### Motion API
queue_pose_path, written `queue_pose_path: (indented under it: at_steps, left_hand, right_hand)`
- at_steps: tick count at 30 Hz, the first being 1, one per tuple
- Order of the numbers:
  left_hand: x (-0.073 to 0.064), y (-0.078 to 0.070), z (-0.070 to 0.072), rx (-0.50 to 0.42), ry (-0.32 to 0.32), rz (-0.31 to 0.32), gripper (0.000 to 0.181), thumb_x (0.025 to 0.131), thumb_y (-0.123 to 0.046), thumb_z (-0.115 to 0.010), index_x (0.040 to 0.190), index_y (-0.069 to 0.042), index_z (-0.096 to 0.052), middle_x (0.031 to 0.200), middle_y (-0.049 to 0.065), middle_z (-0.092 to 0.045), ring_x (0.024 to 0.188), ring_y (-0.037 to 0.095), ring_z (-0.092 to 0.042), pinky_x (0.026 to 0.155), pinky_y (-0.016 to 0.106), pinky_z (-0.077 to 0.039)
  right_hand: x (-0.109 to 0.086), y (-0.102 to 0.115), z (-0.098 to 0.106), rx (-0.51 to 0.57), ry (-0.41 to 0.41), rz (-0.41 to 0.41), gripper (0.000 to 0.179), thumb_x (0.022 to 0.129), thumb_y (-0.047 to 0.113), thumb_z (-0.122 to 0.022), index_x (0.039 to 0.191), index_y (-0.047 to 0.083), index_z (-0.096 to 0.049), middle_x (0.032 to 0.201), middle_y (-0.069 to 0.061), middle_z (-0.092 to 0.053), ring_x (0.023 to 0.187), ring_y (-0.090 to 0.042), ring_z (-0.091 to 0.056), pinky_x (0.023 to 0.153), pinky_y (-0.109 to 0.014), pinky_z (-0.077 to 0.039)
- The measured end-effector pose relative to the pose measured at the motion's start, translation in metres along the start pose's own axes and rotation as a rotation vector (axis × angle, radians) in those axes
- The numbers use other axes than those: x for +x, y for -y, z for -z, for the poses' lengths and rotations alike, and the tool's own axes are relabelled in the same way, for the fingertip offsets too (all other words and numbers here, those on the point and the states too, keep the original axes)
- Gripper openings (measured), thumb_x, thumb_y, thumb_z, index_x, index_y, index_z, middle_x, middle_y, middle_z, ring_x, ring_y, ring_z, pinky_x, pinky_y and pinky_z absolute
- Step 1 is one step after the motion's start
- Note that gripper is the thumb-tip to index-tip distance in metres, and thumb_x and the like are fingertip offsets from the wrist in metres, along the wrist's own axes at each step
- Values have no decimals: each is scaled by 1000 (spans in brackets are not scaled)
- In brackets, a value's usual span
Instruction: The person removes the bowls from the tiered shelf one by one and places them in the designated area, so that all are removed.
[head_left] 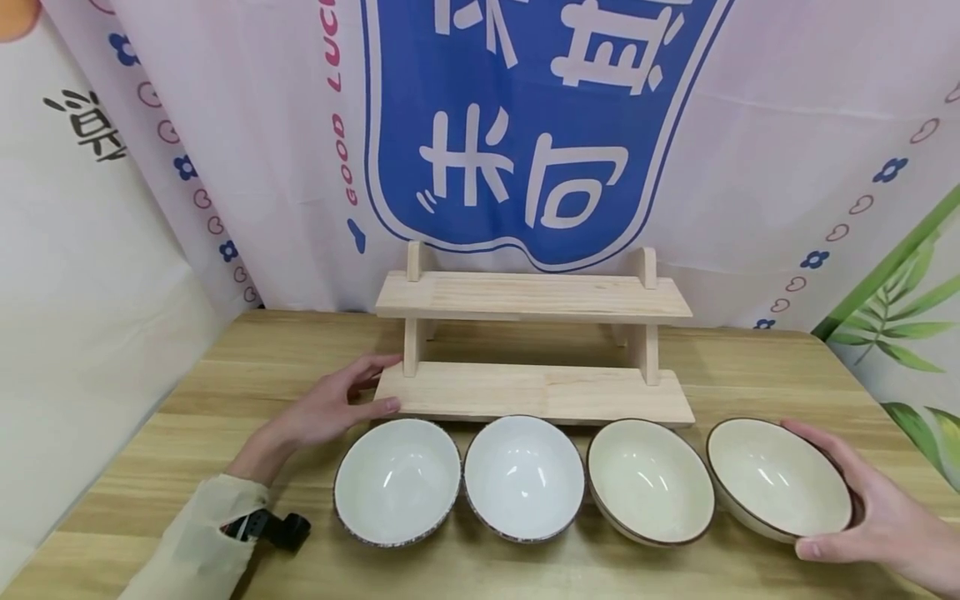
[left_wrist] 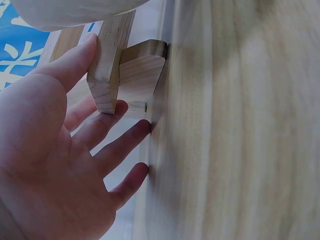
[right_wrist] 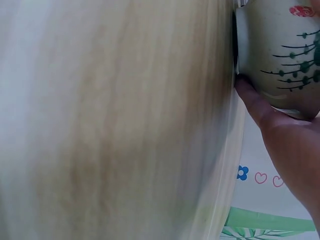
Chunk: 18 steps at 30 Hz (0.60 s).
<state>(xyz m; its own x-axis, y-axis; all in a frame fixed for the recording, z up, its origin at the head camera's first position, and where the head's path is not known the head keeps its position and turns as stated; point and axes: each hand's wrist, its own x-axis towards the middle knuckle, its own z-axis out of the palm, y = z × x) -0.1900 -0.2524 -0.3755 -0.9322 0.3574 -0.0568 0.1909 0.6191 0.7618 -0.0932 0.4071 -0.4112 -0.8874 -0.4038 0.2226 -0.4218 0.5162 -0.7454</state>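
A two-tier wooden display rack [head_left: 534,390] stands at the back of the table. My left hand [head_left: 330,408] holds the left end of its lower board [left_wrist: 106,75], thumb on one side and fingertips on the other. Four cream and white bowls form a row before it. At the right end, my right hand [head_left: 862,500] grips a cream bowl [head_left: 776,479] with a brown rim, thumb on the near side and fingers round the far side. That bowl tilts slightly; its outer wall [right_wrist: 280,55] bears green and red painting. Beside it sits another cream bowl [head_left: 651,483].
Left of the cream bowls are a white bowl [head_left: 524,479] and a pale bowl [head_left: 397,483] with a dark speckled rim. A printed cloth [head_left: 285,208] hangs behind the wood-grain table [head_left: 187,467]. A black strap device [head_left: 277,529] shows at the left sleeve.
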Motion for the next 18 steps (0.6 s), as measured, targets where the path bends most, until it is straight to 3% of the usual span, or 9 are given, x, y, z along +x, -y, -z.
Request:
queue_pose_path:
  at_steps: [7,11,14,17,18]
  left_hand:
    - [-1,-1,2,-1,4,-5,72,102,-48,-70,163,-25,-39,165,21,-46,150,48,-45,118,69,-39]
    - [-2,-2,4,10,11,-11,73,103,-46,-69,164,-23,-38,163,23,-47,148,49,-48,116,67,-43]
    - [-3,-6,10,49,-51,-29,75,104,-44,-67,166,-17,-35,164,25,-44,145,52,-49,111,69,-47]
    - [-2,-15,24,154,-181,-36,82,104,-46,-66,168,-12,-28,172,26,-29,152,56,-37,116,75,-38]
    - [-2,-19,29,201,-227,-30,86,104,-49,-66,169,-12,-24,175,26,-21,155,57,-29,117,78,-33]
  right_hand:
    - [1,3,-3,29,24,18,128,63,-23,-84,168,4,-16,161,15,-37,126,8,-51,86,-12,-54]
    - [6,5,0,15,53,24,124,68,-18,-84,169,6,-15,161,17,-37,128,10,-49,88,-10,-52]
    - [17,11,7,-54,35,35,117,72,-14,-83,168,7,-21,162,21,-39,130,14,-47,91,-4,-45]
    - [35,25,18,-148,-36,-6,108,79,-10,-83,168,12,-25,160,22,-41,126,19,-48,91,-1,-42]
    - [44,33,22,-177,-61,-35,107,83,-6,-83,169,15,-24,164,17,-38,130,11,-51,90,1,-40]
